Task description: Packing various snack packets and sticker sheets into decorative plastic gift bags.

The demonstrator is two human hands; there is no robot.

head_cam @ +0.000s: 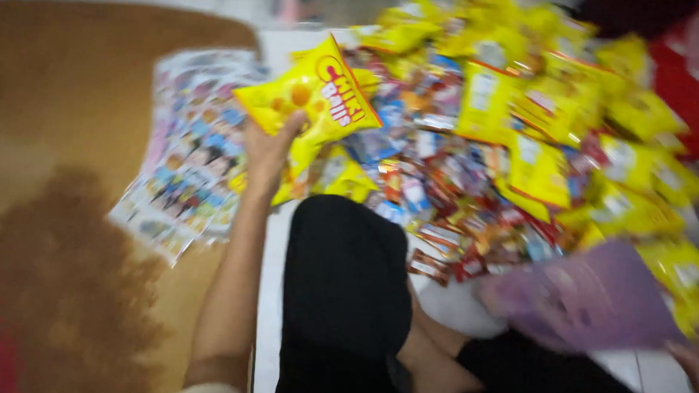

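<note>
My left hand is raised and grips a yellow snack bag by its lower edge, holding it above the near left side of a big heap of snack packets. My right hand is at the lower right edge of the view, fingers on the corner of a thin purple plastic bag that lies blurred over my lap. My knee in black trousers is between the two hands.
Colourful printed sheets lie spread on a brown rug to the left. The heap holds many yellow bags and small red and blue packets. A red item sits at the top right. White floor shows under the pile.
</note>
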